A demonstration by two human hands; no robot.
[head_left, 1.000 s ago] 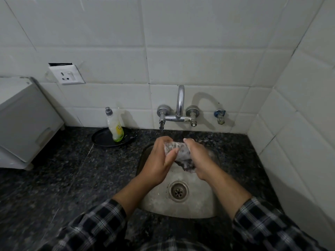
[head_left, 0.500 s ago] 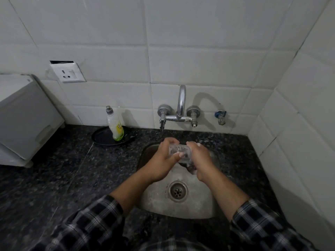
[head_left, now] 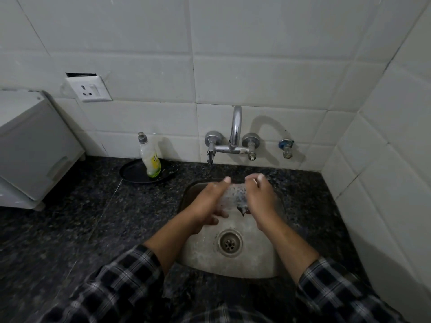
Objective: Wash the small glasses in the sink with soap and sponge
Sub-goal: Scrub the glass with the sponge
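- The left hand [head_left: 208, 202] holds a small glass [head_left: 233, 194] over the sink [head_left: 233, 266]. Its thumb lies on top of the glass and its fingers curl under it.
- The glass lies on its side between the two hands, above the back part of the sink. You can see through it, and it has white foam on it.
- The right hand [head_left: 260, 199] is at the right end of the glass, with its fingers curled. It grips a dark sponge [head_left: 242, 209]. A bit of the sponge pokes out under the hand, right by the glass.
- I cannot tell if the sponge goes inside the glass.
- The round drain [head_left: 230, 242] sits in the bottom of the sink, lower than the hands.
- A shiny tap [head_left: 235, 131] is fixed to the wall behind the sink.
- A little blue valve [head_left: 285, 148] is on the wall just right of the tap.
- A soap bottle [head_left: 150, 157] stands on a black plate [head_left: 133, 174]. The plate is on the dark counter [head_left: 70, 229], left of the sink and near the wall.
- A white socket [head_left: 89, 88] is on the tiles, higher up on the left.
- A grey box [head_left: 30, 145] stands on the counter at the far left.
- Both arms have checked sleeves, the left sleeve [head_left: 116, 287] and the right sleeve [head_left: 338, 294], with the forearms bare.
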